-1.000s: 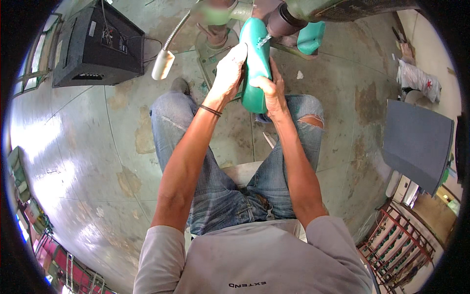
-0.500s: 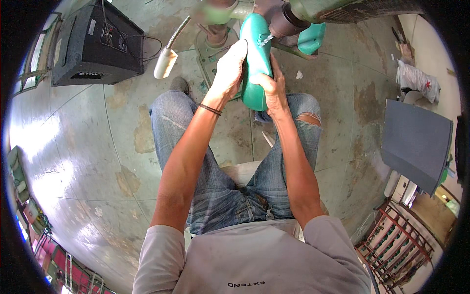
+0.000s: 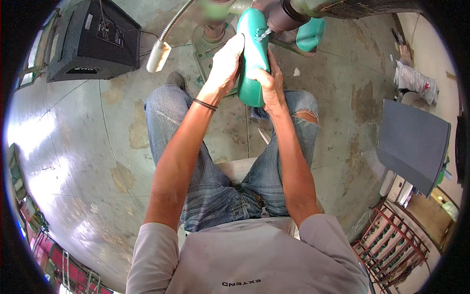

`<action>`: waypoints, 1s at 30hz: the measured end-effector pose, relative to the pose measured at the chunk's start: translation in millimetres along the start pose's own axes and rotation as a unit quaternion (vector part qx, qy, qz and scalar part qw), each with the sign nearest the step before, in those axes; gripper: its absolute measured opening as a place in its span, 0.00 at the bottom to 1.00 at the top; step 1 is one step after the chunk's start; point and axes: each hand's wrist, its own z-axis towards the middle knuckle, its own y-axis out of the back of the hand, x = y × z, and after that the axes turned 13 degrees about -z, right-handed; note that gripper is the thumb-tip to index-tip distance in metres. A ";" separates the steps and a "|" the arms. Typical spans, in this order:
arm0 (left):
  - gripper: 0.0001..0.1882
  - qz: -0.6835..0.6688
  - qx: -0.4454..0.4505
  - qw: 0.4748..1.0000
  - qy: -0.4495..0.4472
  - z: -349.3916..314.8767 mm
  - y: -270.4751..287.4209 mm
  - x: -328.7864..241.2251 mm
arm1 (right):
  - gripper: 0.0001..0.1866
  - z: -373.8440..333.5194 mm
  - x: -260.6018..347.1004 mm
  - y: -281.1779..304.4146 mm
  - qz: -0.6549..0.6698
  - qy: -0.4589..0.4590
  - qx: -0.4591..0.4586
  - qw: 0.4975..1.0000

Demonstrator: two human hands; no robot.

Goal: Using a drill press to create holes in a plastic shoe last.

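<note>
A smooth green shoe last (image 3: 250, 93) is held up in front of my knees, its long axis pointing away from me. Along its left side, my left hand (image 3: 226, 63) is closed against it. My right hand (image 3: 271, 87) grips the near right side, thumb across the top. A drill bit (image 3: 265, 34), held in a dark chuck (image 3: 288, 18), meets the upper face toward the far end. Small green shavings (image 3: 257, 35) cluster where the bit touches. How deep the tip sits cannot be made out.
Another green piece (image 3: 310, 35) rests beyond the chuck, on the right. A lamp on a flexible neck (image 3: 159, 58) hangs to the left of my hands. Behind it stands a black speaker box (image 3: 93, 46). A dark grey panel (image 3: 415, 144) and a reddish rack (image 3: 394, 240) are at the right.
The whole view has shifted slightly, so everything sits a little further left and up. Both hands keep their hold on the shoe last, with the bit still against it.
</note>
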 end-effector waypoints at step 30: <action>0.26 0.046 -0.015 0.999 -0.023 -2.7 -3.7 -2.9 | 0.35 -0.7 1.2 -3.1 0.009 0.004 -0.012 1.000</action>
